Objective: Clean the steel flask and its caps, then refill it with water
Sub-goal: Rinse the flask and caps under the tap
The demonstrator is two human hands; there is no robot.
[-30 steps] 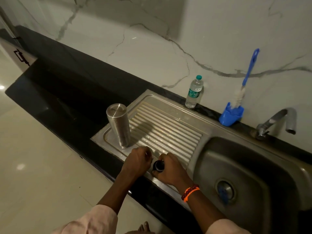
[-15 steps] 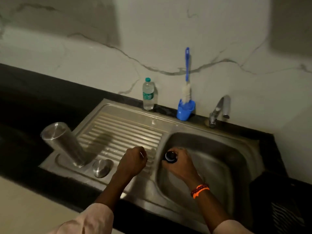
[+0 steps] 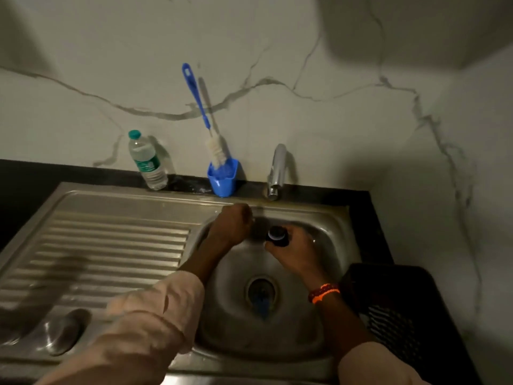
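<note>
Two hands are over the sink [image 3: 327,218] basin. The right hand [image 3: 295,252] grips one small dark cap [image 3: 276,237], fingers curled round its sides, its round open face turned up toward the camera; the cap is held above the basin, below and a little in front of the tap [image 3: 277,169]. The left hand [image 3: 231,226] is curled into a loose fist at the basin's far left rim, near the tap's base; whether it pinches anything cannot be told. It does not touch the cap, though the two hands are close.

One steel cap [image 3: 65,330], round and domed, lies on the drainboard [image 3: 111,240] at the near left corner, well apart from the hands. The flask itself cannot be made out; only a blurred dark shape shows at the left edge.

Along the back of the black surface [image 3: 361,207] stand one clear plastic bottle [image 3: 147,161] with a green top, one blue holder [image 3: 223,176] with one blue-handled brush [image 3: 204,115] leaning in it against the marble wall [image 3: 333,65], and the one tap, its spout arched over the basin. One drain [image 3: 261,291] sits in the basin floor. One dark slotted crate [image 3: 399,323] is at the right of the sink. An orange and red band [image 3: 323,293] circles the right wrist; pale pink sleeves [image 3: 155,315] cover both forearms.
</note>
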